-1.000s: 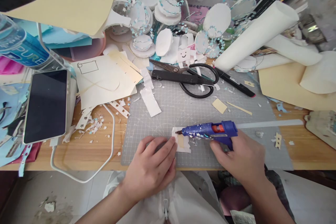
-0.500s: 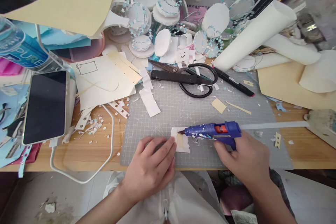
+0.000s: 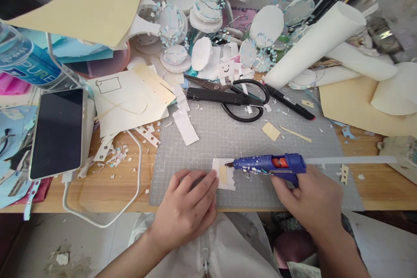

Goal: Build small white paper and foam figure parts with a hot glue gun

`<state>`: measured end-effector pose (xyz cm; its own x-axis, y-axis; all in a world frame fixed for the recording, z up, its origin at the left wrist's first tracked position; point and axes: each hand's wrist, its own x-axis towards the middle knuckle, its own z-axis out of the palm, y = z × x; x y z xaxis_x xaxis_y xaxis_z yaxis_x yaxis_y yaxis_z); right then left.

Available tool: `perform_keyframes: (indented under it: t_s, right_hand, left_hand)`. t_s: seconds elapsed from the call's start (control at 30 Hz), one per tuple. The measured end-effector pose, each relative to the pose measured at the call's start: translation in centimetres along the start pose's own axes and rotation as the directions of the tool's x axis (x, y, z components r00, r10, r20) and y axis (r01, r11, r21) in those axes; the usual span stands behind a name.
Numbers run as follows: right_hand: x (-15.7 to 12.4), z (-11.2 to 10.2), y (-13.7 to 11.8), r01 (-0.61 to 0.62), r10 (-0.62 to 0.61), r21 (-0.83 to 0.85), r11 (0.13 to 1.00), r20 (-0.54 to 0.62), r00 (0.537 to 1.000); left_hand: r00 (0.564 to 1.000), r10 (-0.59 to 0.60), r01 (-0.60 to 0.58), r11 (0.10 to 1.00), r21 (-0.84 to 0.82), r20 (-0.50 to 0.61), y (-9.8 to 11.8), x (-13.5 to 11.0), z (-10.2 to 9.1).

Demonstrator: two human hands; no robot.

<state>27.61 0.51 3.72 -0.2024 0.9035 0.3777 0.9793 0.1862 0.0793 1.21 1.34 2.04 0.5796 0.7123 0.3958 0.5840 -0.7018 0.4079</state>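
In my right hand [image 3: 312, 195] is a blue hot glue gun [image 3: 267, 163], gripped by its handle, with a long white glue stick [image 3: 352, 160] sticking out of its back end. Its dark nozzle points left, over a small piece of white paper [image 3: 230, 182]. A cream paper strip [image 3: 223, 174] lies on that white piece. My left hand [image 3: 189, 208] has its fingers bent and together, fingertips pressing the left edge of the white paper down on the grey cutting mat [image 3: 182, 156]. The mat's printed grid runs beneath it all.
Black-handled scissors [image 3: 243, 117], a black box cutter [image 3: 215, 95] and a black pen [image 3: 293, 103] lie farther back. Left are a phone [image 3: 57, 132], a white cable [image 3: 140, 169] and a water bottle [image 3: 32, 63]. Behind stand white paper rolls [image 3: 316, 45] and several white discs.
My right hand has drawn the glue gun slightly to the right, so its nozzle is off the cream strip's upper end. My left hand stays in place.
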Motion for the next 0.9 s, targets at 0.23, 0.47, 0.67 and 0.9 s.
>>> perform_keyframes:
  t_s: [0.23, 0.47, 0.67, 0.9]
  right_hand:
    - [-0.4, -0.2, 0.1, -0.053, 0.054, -0.019, 0.998, 0.032, 0.998]
    - [-0.7, -0.3, 0.1, -0.227, 0.228, 0.069, 0.971, -0.011, 0.973]
    - [-2.0, 0.1, 0.8, -0.385, 0.374, 0.236, 0.892, 0.092, 0.923]
    - [-2.2, 0.3, 4.7, -0.592, 0.595, 0.079, 0.802, -0.036, 0.803]
  left_hand:
    - [1.0, -0.002, 0.002, 1.0, -0.003, -0.005, 0.0, 0.1, 0.0]
    - [1.0, -0.021, 0.02, 1.0, -0.008, -0.003, 0.2, 0.1, -0.1]
    - [1.0, -0.013, 0.013, 1.0, -0.012, -0.02, 0.1, 0.1, 0.0]
    - [0.999, -0.004, 0.004, 1.0, 0.013, -0.04, 0.2, 0.1, 0.0]
